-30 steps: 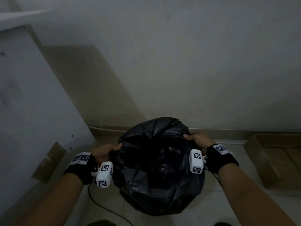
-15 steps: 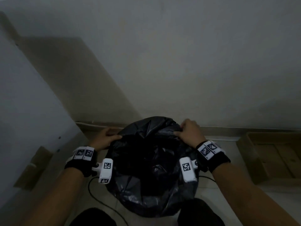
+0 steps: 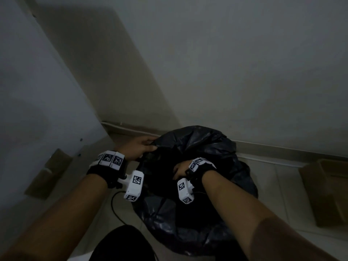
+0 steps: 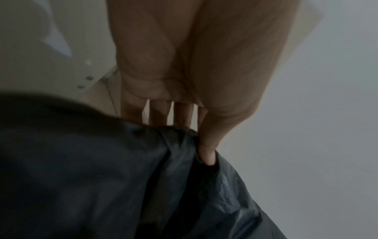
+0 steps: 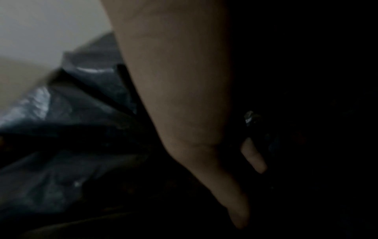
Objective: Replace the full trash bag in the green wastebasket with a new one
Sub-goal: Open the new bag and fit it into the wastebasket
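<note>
A black trash bag [image 3: 207, 146] covers the wastebasket, so none of the green shows. My left hand [image 3: 143, 147] pinches the bag's rim on the far left side. In the left wrist view the thumb [image 4: 206, 153] is tucked into a fold of the bag [image 4: 102, 177], with the fingers behind the rim. My right hand [image 3: 179, 169] reaches down inside the bag's mouth. The right wrist view is dark: the thumb [image 5: 237, 215] points straight down beside the bag's wall [image 5: 71, 129], one finger shows, and nothing is seen held.
The basket stands on a tiled floor against a pale wall. A white cabinet panel [image 3: 37, 110] rises at the left with a cardboard piece [image 3: 49, 174] leaning on it. An open cardboard box [image 3: 327, 189] lies at the right. A black cable [image 3: 114, 204] runs under my left wrist.
My right hand let go of the bag's far right rim and dropped down inside the bag. The left hand kept its hold on the rim. The view tilted and shifted left.
</note>
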